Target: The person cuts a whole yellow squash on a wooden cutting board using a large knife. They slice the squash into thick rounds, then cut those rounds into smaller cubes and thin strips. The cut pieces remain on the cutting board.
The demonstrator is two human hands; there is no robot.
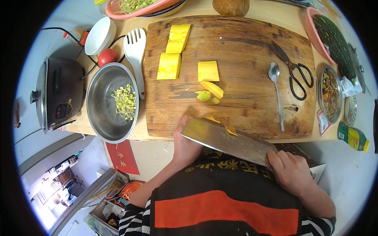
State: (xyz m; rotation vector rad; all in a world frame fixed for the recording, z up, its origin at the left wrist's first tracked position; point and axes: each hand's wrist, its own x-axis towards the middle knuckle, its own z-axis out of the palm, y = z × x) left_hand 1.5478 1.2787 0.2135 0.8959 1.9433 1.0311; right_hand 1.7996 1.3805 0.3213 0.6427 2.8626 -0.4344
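Note:
My right hand [288,169] grips the handle end of a wide cleaver [227,141], its blade slanting across the near edge of the wooden cutting board [245,103]. At the blade's far end is my left hand [186,144], its fingers largely hidden behind the metal; whether it holds something there cannot be told. Thin yellow peelings lie against the blade. Farther up the board are a square pumpkin piece [208,71], a pumpkin slice [213,90] and greenish rind scraps [203,96]. Thick yellow pumpkin blocks [169,66] stand at the board's left.
Scissors [292,69] and a metal spoon [276,88] lie on the board's right. Left of it are a white slotted spatula [135,53], a steel bowl [99,118] with bean sprouts, a tomato [107,57] and an electric cooker [65,88]. A plate of cooked food [330,94] stands right.

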